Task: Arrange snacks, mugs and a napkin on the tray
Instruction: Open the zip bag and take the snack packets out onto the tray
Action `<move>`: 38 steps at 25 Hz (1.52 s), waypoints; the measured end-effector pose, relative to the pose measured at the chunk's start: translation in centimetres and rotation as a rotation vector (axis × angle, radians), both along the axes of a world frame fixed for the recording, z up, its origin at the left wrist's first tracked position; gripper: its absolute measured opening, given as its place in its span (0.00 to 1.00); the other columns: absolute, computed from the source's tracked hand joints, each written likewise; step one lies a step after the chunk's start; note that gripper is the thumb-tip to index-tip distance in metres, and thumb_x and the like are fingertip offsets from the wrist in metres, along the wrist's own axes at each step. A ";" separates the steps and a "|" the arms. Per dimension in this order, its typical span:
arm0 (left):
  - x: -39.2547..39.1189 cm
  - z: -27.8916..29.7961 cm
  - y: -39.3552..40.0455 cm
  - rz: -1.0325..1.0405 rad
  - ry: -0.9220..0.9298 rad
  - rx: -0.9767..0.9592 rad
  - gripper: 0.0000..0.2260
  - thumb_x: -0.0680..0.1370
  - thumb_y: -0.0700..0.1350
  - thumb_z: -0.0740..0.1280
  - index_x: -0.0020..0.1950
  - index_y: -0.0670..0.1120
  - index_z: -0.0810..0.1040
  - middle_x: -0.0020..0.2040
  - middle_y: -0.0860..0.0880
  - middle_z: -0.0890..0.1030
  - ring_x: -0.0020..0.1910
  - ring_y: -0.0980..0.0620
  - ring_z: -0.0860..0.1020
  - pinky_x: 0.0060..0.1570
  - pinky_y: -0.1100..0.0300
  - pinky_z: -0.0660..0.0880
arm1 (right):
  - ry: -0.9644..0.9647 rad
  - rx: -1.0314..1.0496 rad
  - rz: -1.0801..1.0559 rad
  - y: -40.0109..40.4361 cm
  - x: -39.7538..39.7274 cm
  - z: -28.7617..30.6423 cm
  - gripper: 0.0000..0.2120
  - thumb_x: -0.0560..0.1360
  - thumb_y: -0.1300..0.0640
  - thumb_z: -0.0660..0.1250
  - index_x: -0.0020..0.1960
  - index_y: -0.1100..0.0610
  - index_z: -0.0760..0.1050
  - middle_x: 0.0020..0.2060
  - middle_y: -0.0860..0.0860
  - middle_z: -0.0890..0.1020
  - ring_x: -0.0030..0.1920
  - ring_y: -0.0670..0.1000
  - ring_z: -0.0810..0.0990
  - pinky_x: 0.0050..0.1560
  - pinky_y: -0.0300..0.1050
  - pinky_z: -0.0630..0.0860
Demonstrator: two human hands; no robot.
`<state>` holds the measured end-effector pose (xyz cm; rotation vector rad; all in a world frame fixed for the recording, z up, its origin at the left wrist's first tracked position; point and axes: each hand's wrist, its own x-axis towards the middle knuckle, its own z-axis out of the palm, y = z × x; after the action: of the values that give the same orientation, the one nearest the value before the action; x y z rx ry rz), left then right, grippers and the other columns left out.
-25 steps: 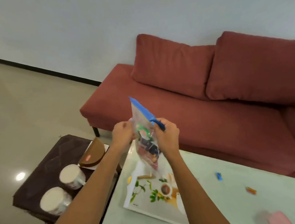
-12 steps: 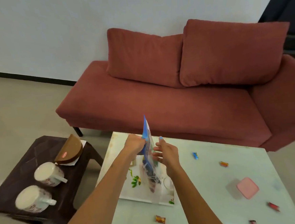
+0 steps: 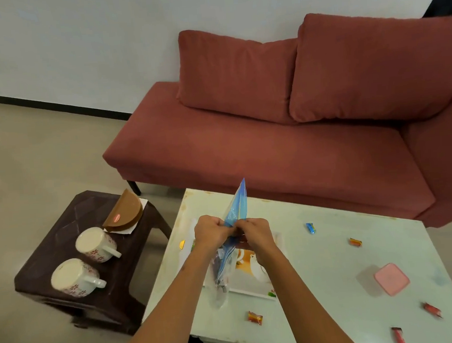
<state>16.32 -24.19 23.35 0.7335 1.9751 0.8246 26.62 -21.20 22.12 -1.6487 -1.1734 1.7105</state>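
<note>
Both hands are working the blue-topped snack bag (image 3: 236, 213): left hand (image 3: 210, 230) and right hand (image 3: 254, 230) each have their grip pinching its top edge, above the tray (image 3: 255, 282) on the table (image 3: 335, 271). Judged step: opening the bag. The next move is calling for pulling the seal apart and tipping the snacks onto the tray. Two mugs (image 3: 95, 244) are waiting at 9 o'clock on the side table (image 3: 49, 239).
</note>
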 end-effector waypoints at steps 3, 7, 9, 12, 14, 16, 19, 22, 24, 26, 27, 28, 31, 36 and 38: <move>-1.0 -0.3 -0.8 -0.016 -0.155 -0.014 0.07 0.67 0.42 0.75 0.39 0.39 0.82 0.35 0.43 0.81 0.31 0.50 0.80 0.30 0.62 0.79 | -0.082 0.001 0.000 -0.3 -0.3 -0.4 0.10 0.72 0.66 0.60 0.35 0.62 0.77 0.39 0.62 0.83 0.36 0.58 0.85 0.40 0.51 0.84; -0.5 -0.8 -1.8 -0.002 0.082 0.060 0.06 0.71 0.41 0.70 0.41 0.38 0.83 0.34 0.42 0.82 0.30 0.49 0.78 0.34 0.60 0.78 | -0.154 0.101 0.035 -0.7 -0.4 -0.6 0.10 0.73 0.67 0.60 0.36 0.65 0.78 0.34 0.60 0.81 0.32 0.56 0.83 0.38 0.50 0.84; 0.1 -0.8 -2.2 0.009 0.269 0.088 0.06 0.72 0.41 0.68 0.39 0.39 0.82 0.34 0.44 0.81 0.31 0.51 0.76 0.31 0.64 0.73 | -0.354 0.254 0.145 -1.1 -0.7 -0.7 0.12 0.74 0.64 0.60 0.35 0.64 0.77 0.34 0.59 0.82 0.36 0.58 0.83 0.38 0.48 0.82; -0.1 -0.8 -3.0 0.069 0.371 0.142 0.06 0.72 0.40 0.68 0.36 0.41 0.76 0.32 0.48 0.75 0.27 0.54 0.71 0.25 0.73 0.61 | -0.626 0.358 0.194 -1.5 -0.6 -1.3 0.12 0.76 0.62 0.59 0.44 0.65 0.79 0.42 0.60 0.83 0.40 0.57 0.80 0.30 0.41 0.68; -0.8 -1.1 -3.5 0.079 0.406 0.156 0.03 0.72 0.38 0.68 0.38 0.40 0.77 0.32 0.49 0.74 0.27 0.55 0.70 0.24 0.73 0.59 | -0.694 0.354 0.165 -1.3 0.2 -1.5 0.12 0.76 0.62 0.58 0.47 0.66 0.79 0.43 0.60 0.83 0.40 0.57 0.78 0.33 0.41 0.67; -1.4 -1.6 -4.0 0.104 0.417 0.164 0.02 0.71 0.35 0.66 0.39 0.40 0.76 0.33 0.48 0.74 0.31 0.54 0.70 0.26 0.71 0.61 | -0.747 0.352 0.128 -0.8 1.4 -1.7 0.11 0.76 0.62 0.58 0.48 0.66 0.78 0.44 0.61 0.82 0.43 0.60 0.79 0.37 0.44 0.69; -2.2 -2.2 -4.6 0.063 0.457 0.202 0.09 0.70 0.30 0.63 0.36 0.42 0.69 0.33 0.46 0.73 0.32 0.49 0.71 0.28 0.60 0.67 | -0.799 0.343 0.057 0.1 3.3 -2.0 0.11 0.76 0.61 0.59 0.47 0.67 0.77 0.43 0.61 0.82 0.43 0.61 0.79 0.38 0.45 0.70; -2.9 -2.5 -4.7 -0.116 0.562 0.185 0.08 0.72 0.32 0.64 0.38 0.44 0.76 0.40 0.42 0.81 0.38 0.48 0.75 0.38 0.57 0.73 | -0.812 0.306 0.018 0.8 5.2 -2.5 0.10 0.76 0.60 0.60 0.41 0.65 0.74 0.39 0.61 0.79 0.40 0.60 0.77 0.37 0.45 0.68; -3.1 -2.4 -4.6 -0.177 0.612 0.172 0.09 0.73 0.35 0.66 0.52 0.43 0.80 0.53 0.43 0.82 0.48 0.46 0.78 0.50 0.56 0.76 | -0.811 0.284 -0.004 1.1 6.1 -3.1 0.11 0.76 0.59 0.61 0.38 0.64 0.72 0.36 0.60 0.77 0.43 0.62 0.79 0.37 0.45 0.69; -2.9 -2.3 -4.6 -0.203 0.615 0.205 0.15 0.73 0.35 0.66 0.60 0.41 0.77 0.59 0.43 0.80 0.54 0.44 0.78 0.56 0.54 0.74 | -0.830 0.263 -0.002 1.3 6.6 -3.5 0.09 0.75 0.59 0.62 0.39 0.63 0.71 0.39 0.61 0.79 0.44 0.63 0.79 0.38 0.46 0.70; -2.7 -2.2 -4.6 -0.209 0.595 0.225 0.17 0.73 0.34 0.65 0.61 0.41 0.76 0.60 0.43 0.80 0.56 0.43 0.78 0.57 0.54 0.73 | -0.847 0.270 0.003 1.3 6.6 -3.6 0.06 0.75 0.60 0.63 0.42 0.63 0.71 0.40 0.60 0.80 0.43 0.62 0.79 0.37 0.46 0.70; -2.4 -2.1 -4.5 -0.223 0.573 0.225 0.18 0.72 0.33 0.64 0.62 0.40 0.75 0.62 0.43 0.78 0.58 0.44 0.77 0.59 0.54 0.72 | -0.864 0.291 0.019 1.2 6.6 -3.6 0.03 0.74 0.62 0.63 0.46 0.62 0.71 0.41 0.59 0.80 0.42 0.60 0.79 0.37 0.45 0.71; -1.9 -2.0 -4.2 -0.274 0.536 0.217 0.23 0.73 0.32 0.63 0.67 0.41 0.70 0.67 0.44 0.74 0.65 0.47 0.72 0.66 0.55 0.68 | -0.983 0.388 0.151 1.2 6.3 -3.9 0.06 0.74 0.65 0.64 0.50 0.58 0.74 0.46 0.55 0.77 0.39 0.55 0.77 0.37 0.45 0.74; -0.7 -1.5 -4.4 -0.317 0.474 0.231 0.22 0.75 0.35 0.61 0.69 0.40 0.67 0.69 0.44 0.71 0.68 0.49 0.70 0.68 0.55 0.68 | -0.992 0.614 0.124 0.3 4.1 -4.3 0.14 0.72 0.65 0.66 0.56 0.58 0.79 0.58 0.55 0.73 0.57 0.55 0.72 0.54 0.47 0.73; -0.3 -1.4 -4.5 -0.310 0.457 0.220 0.22 0.76 0.36 0.62 0.70 0.40 0.67 0.70 0.44 0.71 0.68 0.49 0.70 0.66 0.57 0.70 | -0.879 0.631 0.217 -0.5 1.8 -4.0 0.10 0.73 0.59 0.65 0.51 0.60 0.80 0.52 0.55 0.76 0.52 0.55 0.76 0.47 0.47 0.75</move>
<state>16.02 -28.66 21.96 1.4223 2.1010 0.7357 28.40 -21.72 18.08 -1.8970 -2.0670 0.5113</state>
